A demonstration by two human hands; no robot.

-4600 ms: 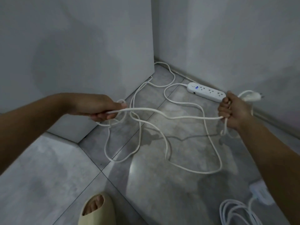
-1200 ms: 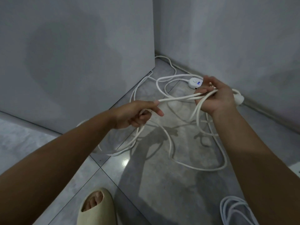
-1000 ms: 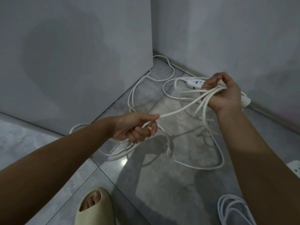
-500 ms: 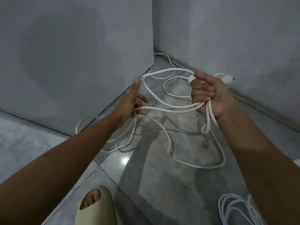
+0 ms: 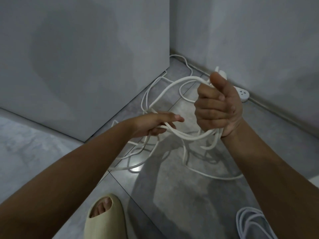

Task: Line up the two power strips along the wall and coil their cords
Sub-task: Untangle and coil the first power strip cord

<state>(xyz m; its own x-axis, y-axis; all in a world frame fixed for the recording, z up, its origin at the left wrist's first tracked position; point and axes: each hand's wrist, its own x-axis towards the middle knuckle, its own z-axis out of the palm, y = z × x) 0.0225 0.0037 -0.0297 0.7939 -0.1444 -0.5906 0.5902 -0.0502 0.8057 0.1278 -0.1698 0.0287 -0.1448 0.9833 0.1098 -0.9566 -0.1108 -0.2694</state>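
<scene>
My right hand [image 5: 217, 107] grips a bundle of loops of the long white cord [image 5: 185, 136], held above the floor. The plug [image 5: 221, 73] sticks up behind its thumb. My left hand [image 5: 156, 124] holds a strand of the same cord just left of the right hand, fingers curled round it. More of the cord lies loose on the grey tiles below and toward the corner. One white power strip [image 5: 242, 94] lies along the right wall, mostly hidden behind my right hand. A second white cord [image 5: 250, 221], coiled, lies at the bottom right.
A grey wall corner [image 5: 169, 49] juts out at the left with cord running past its foot. A baseboard [image 5: 276, 111] runs along the right wall. My foot in a beige slipper [image 5: 105, 218] stands at the bottom centre.
My right hand has turned upright with the gathered loops hanging below it. My left hand dropped lower and closed on a strand, moving close to the right hand.
</scene>
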